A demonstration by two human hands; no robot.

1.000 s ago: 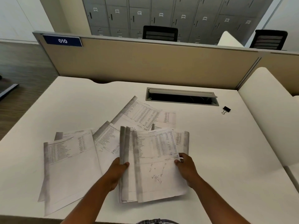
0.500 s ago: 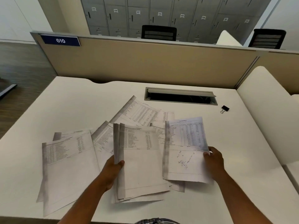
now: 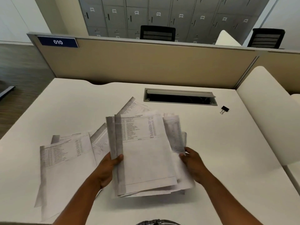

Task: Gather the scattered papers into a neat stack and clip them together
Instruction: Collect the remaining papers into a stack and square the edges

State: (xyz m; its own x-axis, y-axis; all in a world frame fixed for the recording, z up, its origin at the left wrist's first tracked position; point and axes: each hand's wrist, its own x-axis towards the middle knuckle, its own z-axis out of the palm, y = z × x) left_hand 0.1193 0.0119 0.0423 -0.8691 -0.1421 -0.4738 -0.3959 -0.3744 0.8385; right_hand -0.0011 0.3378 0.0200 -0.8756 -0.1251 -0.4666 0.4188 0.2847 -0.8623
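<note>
- Our left hand (image 3: pixel 108 170) grips the gathered bundle (image 3: pixel 146 153) at its left edge, thumb curled over the top sheet and fingers hidden beneath.
- Our right hand (image 3: pixel 192 161) pinches a loose sheet (image 3: pixel 176 135) at the bundle's right side; that sheet is blurred and half tucked behind the top page.
- Half a second ago the right hand held this sheet well out to the right, apart from the bundle. Now it has been swung back in against the pile, so we judge one more page is joining the stack.
- The bundle's edges are ragged at the bottom and right, so squaring is not yet done.
- More scattered papers (image 3: pixel 65 153) lie flat to the left, overlapping one another, and another sheet (image 3: pixel 132 105) pokes out behind the bundle. We reckon gathering is about halfway.
- The binder clip (image 3: pixel 224 109) sits untouched, well apart to the right, near the cable slot (image 3: pixel 180 99).
- All of this is on a white desk (image 3: pixel 227 151), backed by a beige partition (image 3: pixel 146 62) with a blue label reading 010 (image 3: pixel 57 42).
- Beyond stand grey lockers (image 3: pixel 162 15) and two black chair backs (image 3: pixel 157 33).
</note>
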